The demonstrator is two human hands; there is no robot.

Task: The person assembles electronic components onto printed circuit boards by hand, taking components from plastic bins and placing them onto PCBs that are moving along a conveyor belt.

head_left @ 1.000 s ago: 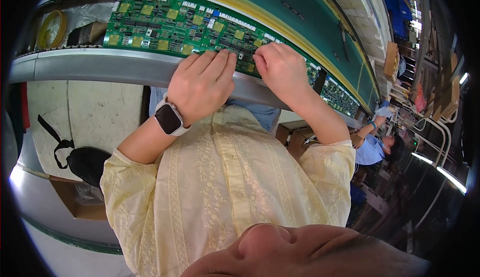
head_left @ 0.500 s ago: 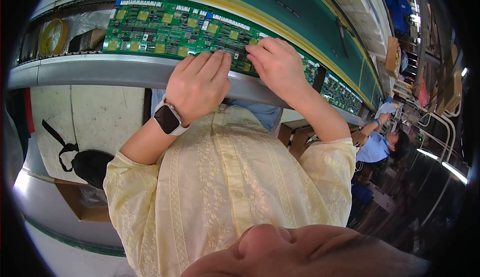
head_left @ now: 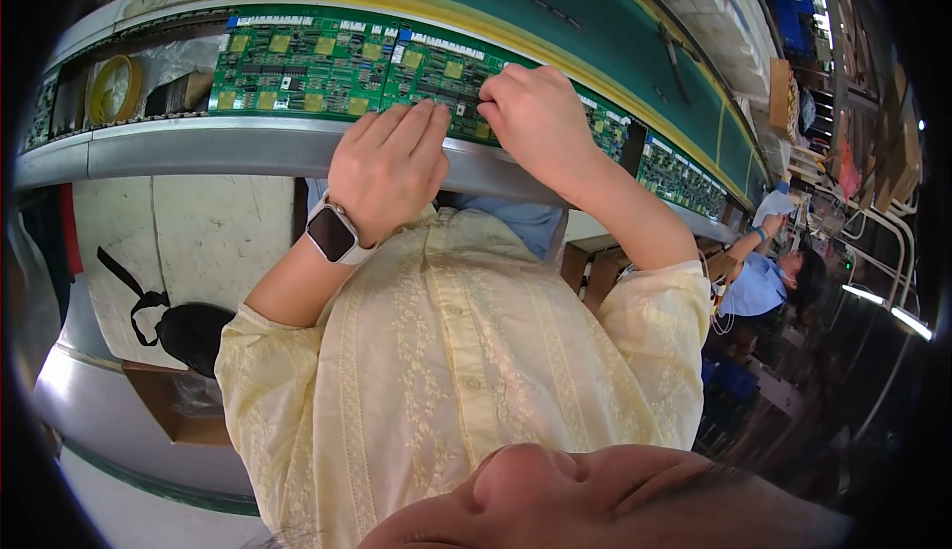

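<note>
PCB (head_left: 307, 58) lies just fwd of both hands, long axis approx. L–R. L hand (head_left: 390, 160) nearer its mid, fingers tog. over near edge; grip hidden, can't tell. R hand (head_left: 540, 122) farther R, fingers curled over board; can't tell if holding anything. Tape roll (head_left: 98, 98) far L; grey rail (head_left: 218, 148) along near side; green worktop (head_left: 625, 38) beyond; co-worker (head_left: 754, 289) far R.

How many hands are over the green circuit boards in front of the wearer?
2: the left hand, over the green circuit boards' near edge, and the right hand just right of it, also over them. Their undersides are hidden.
</note>
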